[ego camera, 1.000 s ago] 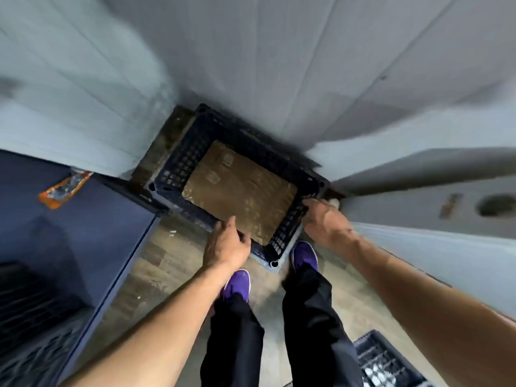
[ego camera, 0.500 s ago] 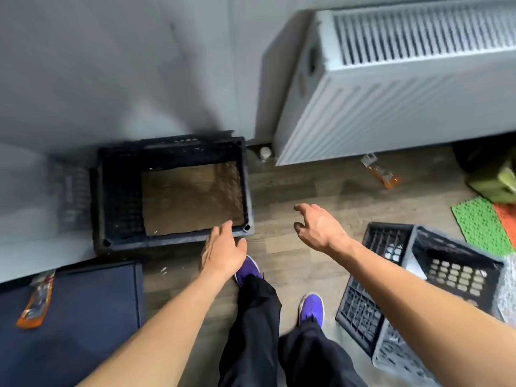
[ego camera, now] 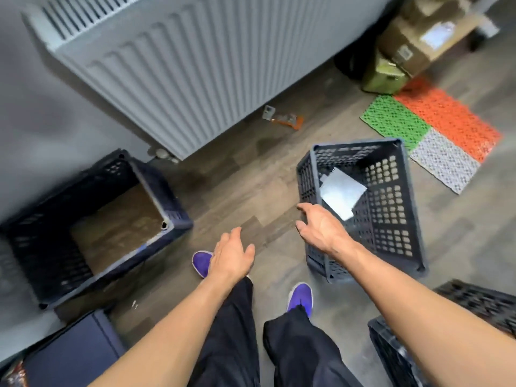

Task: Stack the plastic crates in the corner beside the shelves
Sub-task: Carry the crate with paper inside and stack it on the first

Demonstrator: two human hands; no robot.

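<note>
Both grips spread, empty: left hand (ego camera: 231,254), right hand (ego camera: 321,230) by grey crate (ego camera: 391,208) holding paper sheet (ego camera: 340,195).

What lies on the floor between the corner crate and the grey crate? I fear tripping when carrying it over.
Head view: bare wood floor separates the corner crate from the grey crate; only the person's left shoe sits nearby.

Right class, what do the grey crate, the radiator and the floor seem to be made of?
Grey crate: moulded plastic, matt, with a perforated grid. Radiator: probably painted metal, white and ribbed. Floor: wood-look planks, perhaps laminate, with grain and seams.
</note>
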